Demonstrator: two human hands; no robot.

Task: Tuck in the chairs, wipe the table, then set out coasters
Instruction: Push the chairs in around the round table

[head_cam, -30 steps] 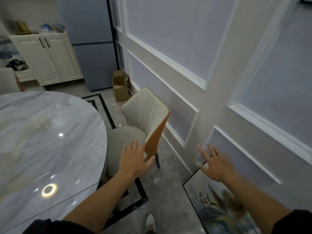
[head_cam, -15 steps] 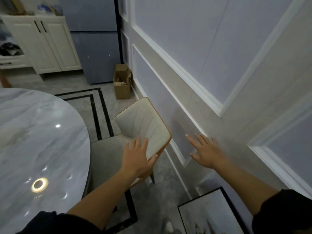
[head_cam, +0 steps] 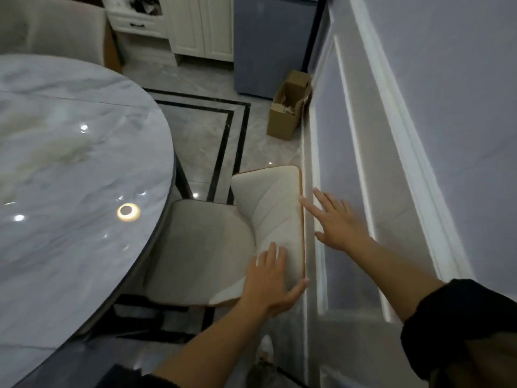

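Chair: cream seat partly under the round marble surface, backrest close to the wall panel
Left hand: lay flat on the backrest's near end, fingers spread, thumb over the orange edge, not closed round it
Right hand: open, fingers spread, just beside the backrest's top edge; contact unclear
Risk: a lopsided push might have swung the chair, scraping the wall or knocking the surface's rim
Nearby: cardboard box by the wall; second chair beyond the surface
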